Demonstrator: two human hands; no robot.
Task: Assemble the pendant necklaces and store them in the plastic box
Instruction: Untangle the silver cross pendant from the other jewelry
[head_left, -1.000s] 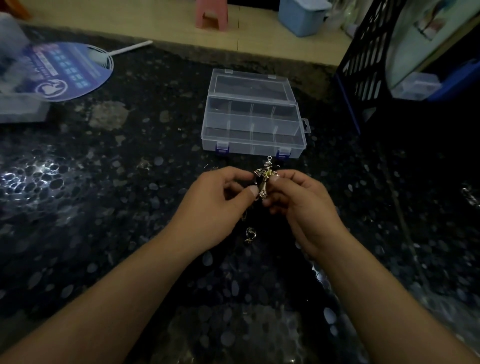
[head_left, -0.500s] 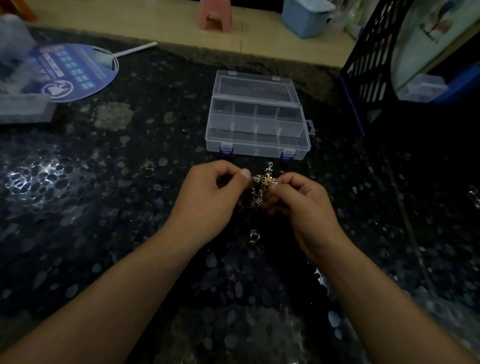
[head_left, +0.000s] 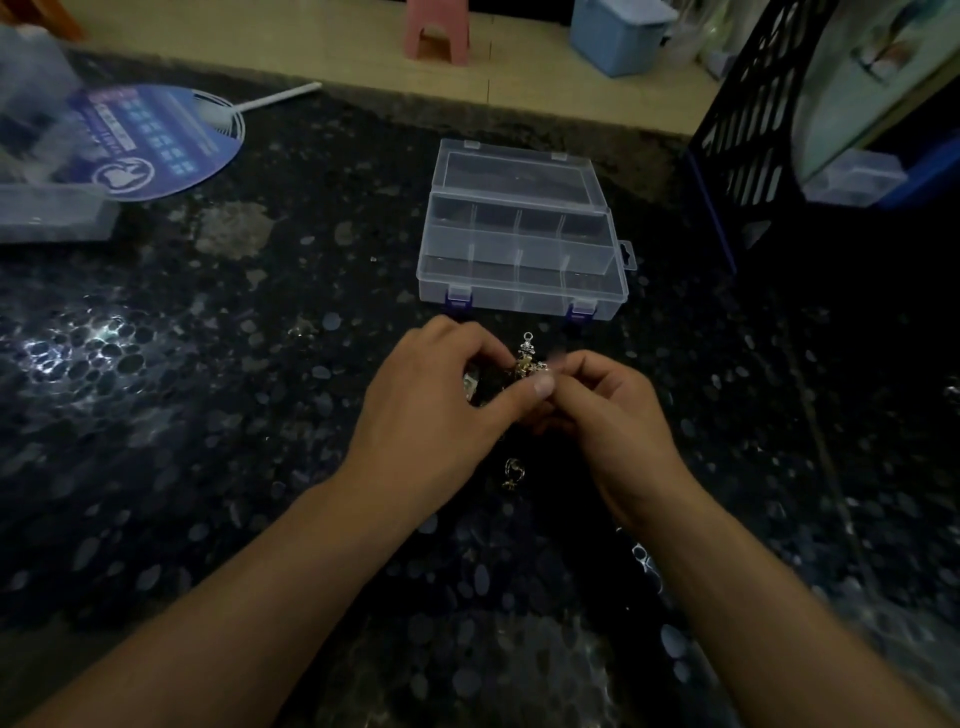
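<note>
A small silver and gold pendant (head_left: 527, 358) with a ring at its top stands up between my two hands over the dark speckled table (head_left: 208, 415). My left hand (head_left: 436, 405) pinches it from the left with thumb and fingers. My right hand (head_left: 608, 410) pinches it from the right. A chain end with a clasp (head_left: 513, 473) hangs or lies just below the hands. The clear plastic box (head_left: 519, 296) with several compartments sits open just beyond the hands, its lid folded back.
A round blue hand fan (head_left: 156, 140) and a clear lidded container (head_left: 52, 213) lie at the far left. A black lattice rack (head_left: 753, 130) stands at the right. Beyond the table's far edge are a pink stool (head_left: 436, 31) and a blue bin (head_left: 618, 31).
My left hand had pulled slightly away from the pendant half a second ago; now its thumb is back against my right fingers at the pendant. The box has not moved.
</note>
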